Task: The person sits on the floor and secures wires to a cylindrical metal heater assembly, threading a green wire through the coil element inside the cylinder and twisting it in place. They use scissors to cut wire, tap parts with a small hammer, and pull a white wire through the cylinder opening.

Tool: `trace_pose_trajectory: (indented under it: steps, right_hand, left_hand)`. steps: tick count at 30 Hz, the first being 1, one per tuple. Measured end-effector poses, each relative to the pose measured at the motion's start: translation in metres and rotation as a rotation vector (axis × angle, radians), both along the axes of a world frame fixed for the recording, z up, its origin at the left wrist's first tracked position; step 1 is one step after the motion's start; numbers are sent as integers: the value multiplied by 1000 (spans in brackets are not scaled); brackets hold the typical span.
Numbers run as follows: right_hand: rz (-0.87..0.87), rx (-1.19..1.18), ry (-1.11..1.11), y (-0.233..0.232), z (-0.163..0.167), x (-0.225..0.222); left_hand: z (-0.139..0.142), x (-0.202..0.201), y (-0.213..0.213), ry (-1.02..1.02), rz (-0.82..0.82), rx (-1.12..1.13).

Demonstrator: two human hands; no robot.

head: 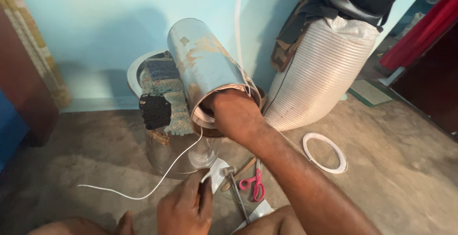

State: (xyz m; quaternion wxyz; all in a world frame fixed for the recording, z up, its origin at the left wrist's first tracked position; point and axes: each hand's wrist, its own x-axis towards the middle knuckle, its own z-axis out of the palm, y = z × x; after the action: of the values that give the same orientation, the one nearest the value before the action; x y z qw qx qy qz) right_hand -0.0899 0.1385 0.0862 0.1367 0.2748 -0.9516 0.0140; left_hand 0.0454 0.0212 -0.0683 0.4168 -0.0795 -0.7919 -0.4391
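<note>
The person is sitting low on the concrete floor, and the right hand is reaching into the open mouth of a shiny metal cylinder. The cylinder is tilting up and away toward the pale blue wall, its side blotched with rust-coloured patches. The fingers of that hand are hidden inside the rim, so I cannot tell whether they are spread or closed on anything.

A thin white wire is trailing out of the cylinder's mouth, curving down across the floor toward the left. The left hand is hovering low near the bottom edge of the view, its fingers curled loosely together, seemingly close to the wire, though I cannot tell whether it is pinching it.

Just behind the cylinder a steel drum is standing upright, with a woven patchwork cloth draping over its rim. On the floor beneath the right forearm are lying pink-handled scissors and a hammer, near each other. A coil of white wire is resting further right, apart from the tools. A large white woven sack is leaning against the wall behind, with dark bags piled on top.
</note>
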Motion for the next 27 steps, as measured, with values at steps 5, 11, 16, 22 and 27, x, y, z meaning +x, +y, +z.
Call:
trace_pose_trajectory:
  steps: [5,11,16,22,27]
  right_hand:
    - [-88,14,-60,-1,-1,2]
    - [-23,-90,-25,2,3,6]
    - [-151,-116,-117,3,0,8]
    - [9,-179,108,8,-8,7]
    - [-25,-155,75,9,-9,6]
  left_hand:
    - [64,-9,11,139,149,-149]
    - [80,-24,30,-133,354,-117]
    - [78,-25,47,5,323,-8]
    - [75,-28,48,-42,407,-91]
    - [73,-40,46,-60,403,-61]
